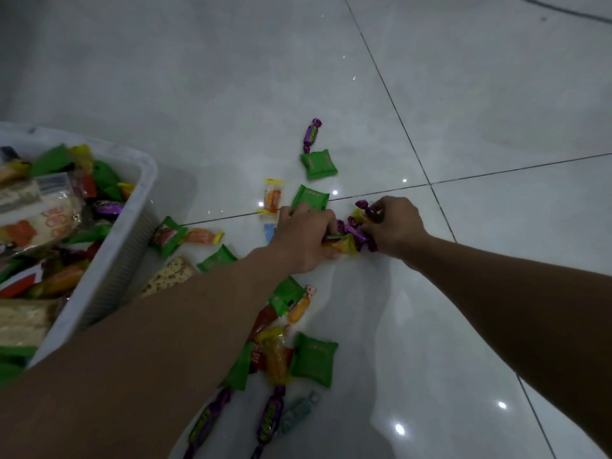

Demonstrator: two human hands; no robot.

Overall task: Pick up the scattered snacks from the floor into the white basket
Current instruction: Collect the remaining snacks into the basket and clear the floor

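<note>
Reaches low to the tiled floor with both hands nearly touching. Curls the left hand down over a yellow candy, fingers bent round it, knuckles just beside a green packet. Clamps the right hand on a bunch of purple twist candies, fingers curled tight (count unclear, overlapping wrappers). Has the white basket at far left, heaped with snacks, well apart from this bunch.

Risks, as judgement only:

- Looks overloaded: slick twisted wrappers, loose ends poking out of both fists, so likely sheds 1 or 2 on the lift.
- Needs a long carry leftward over more litter, namely an orange packet, a beige bar and the mixed pile under the left forearm. Could scatter those further with a dragging wrist.
- Could bounce pieces off the heap in the basket, already close to the rim, and send them back onto the floor.
- Might skip the far pair, a purple candy and a second green packet, both beyond the hands and easy to overlook.
- Might crush soft packets with a hard squeeze.
</note>
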